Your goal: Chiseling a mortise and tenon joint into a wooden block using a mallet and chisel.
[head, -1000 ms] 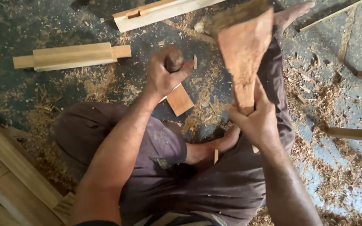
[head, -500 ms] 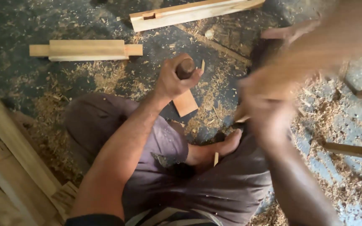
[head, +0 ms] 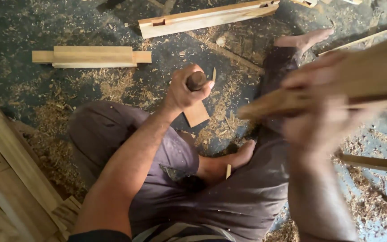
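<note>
My left hand (head: 185, 92) is closed around the rounded dark wooden handle (head: 196, 80) of a tool, held upright over a small flat wood offcut (head: 196, 114) on the floor. My right hand (head: 325, 118) grips a long flat wooden piece (head: 363, 83), which lies nearly level and points left; hand and wood are motion-blurred. I sit cross-legged on the floor, with one bare foot (head: 240, 157) in front of me and the other (head: 303, 39) stretched out ahead.
A tenoned wooden block (head: 92, 57) lies at upper left and a long mortised rail (head: 207, 18) at the top. Planks (head: 12, 175) are stacked at lower left. Wood sticks (head: 375, 163) lie at right. Shavings and sawdust cover the dark floor.
My right hand has swung the wooden piece from upright to nearly level, out to the right. My left hand has stayed on the tool handle in about the same place.
</note>
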